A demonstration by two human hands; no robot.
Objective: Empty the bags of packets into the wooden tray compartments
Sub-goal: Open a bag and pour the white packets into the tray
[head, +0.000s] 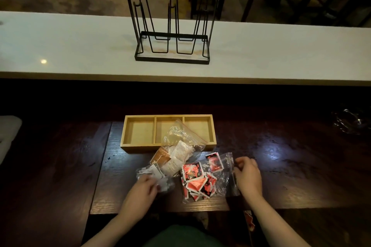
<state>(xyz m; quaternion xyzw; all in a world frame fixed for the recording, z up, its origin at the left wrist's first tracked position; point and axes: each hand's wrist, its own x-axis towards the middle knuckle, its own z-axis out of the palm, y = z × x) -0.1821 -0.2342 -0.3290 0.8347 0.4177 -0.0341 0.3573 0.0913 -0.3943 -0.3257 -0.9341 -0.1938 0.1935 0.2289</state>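
A wooden tray (140, 147) with three bare compartments lies on the dark table. A clear zip bag (181, 150) of white and brown packets leans over its front edge, across the middle compartment. A smaller clear bag (152, 173) of white packets lies in front of that, and my left hand (141, 191) has its fingers closed on that bag's near end. To the right lies a clear bag (224, 174) of red and black packets (195, 179). My right hand (248, 174) pinches that bag's right edge.
A black wire rack (172, 58) with a wooden handle stands on the raised white counter (60, 46) behind the table. A dark glass object (350, 122) sits at the far right. A red packet (249, 219) lies below the table's front edge.
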